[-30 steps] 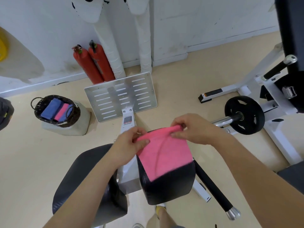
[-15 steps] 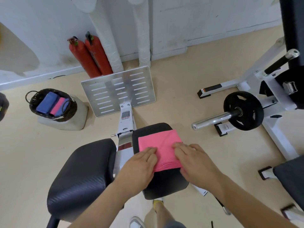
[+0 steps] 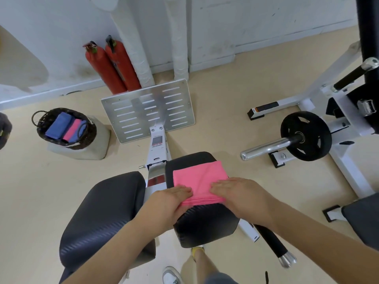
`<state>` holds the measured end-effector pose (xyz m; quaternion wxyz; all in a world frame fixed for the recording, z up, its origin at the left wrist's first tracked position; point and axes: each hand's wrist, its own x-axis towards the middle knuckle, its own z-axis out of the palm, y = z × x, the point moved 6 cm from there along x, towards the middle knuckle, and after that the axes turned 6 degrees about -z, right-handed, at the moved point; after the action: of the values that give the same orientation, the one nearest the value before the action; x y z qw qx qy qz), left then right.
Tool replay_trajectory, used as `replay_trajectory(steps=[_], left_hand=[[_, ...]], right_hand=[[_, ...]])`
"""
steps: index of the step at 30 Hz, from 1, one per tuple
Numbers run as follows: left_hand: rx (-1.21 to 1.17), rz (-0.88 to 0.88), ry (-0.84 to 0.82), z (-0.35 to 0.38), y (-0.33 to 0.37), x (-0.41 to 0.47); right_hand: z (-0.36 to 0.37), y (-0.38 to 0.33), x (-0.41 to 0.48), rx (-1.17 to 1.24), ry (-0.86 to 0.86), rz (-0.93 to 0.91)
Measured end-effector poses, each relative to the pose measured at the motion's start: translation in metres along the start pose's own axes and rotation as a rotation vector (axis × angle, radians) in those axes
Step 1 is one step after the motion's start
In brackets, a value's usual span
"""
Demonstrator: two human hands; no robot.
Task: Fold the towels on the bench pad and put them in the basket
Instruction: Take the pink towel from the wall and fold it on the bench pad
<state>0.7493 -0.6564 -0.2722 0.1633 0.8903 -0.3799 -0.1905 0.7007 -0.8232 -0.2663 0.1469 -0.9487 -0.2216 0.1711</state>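
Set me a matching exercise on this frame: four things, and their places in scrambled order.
1 pink towel
2 basket
3 fire extinguishers
4 weight plate

A against the wall
B on the bench pad
C on a pale block
D on a steel bar

Pairs: 1-B, 2-C, 3-A, 4-D.

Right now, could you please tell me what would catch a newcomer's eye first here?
The pink towel lies folded on the black bench pad at centre, the left hand and right hand pressing its near edge. At the left, a dark basket holds blue and pink towels; two red extinguishers stand by the wall.
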Motion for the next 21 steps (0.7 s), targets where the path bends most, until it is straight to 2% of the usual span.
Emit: replay_trajectory(steps=[3, 6, 14, 21], left_hand=[[-0.221, -0.178, -0.079, -0.002, -0.016, 0.007], [-0.349, -0.299, -0.072, -0.006, -0.024, 0.018], [-0.391, -0.599, -0.005, 0.001, -0.048, 0.042], [-0.422, -0.817, 0.071, 0.009, -0.051, 0.051]], right_hand=[[-0.01, 0.017, 0.003, 0.269, -0.067, 0.149], [-0.016, 0.032, 0.016, 0.439, -0.036, 0.261], [-0.017, 0.056, 0.046, 0.459, 0.004, 0.418], [-0.003, 0.074, 0.066, 0.413, -0.061, 0.538]])
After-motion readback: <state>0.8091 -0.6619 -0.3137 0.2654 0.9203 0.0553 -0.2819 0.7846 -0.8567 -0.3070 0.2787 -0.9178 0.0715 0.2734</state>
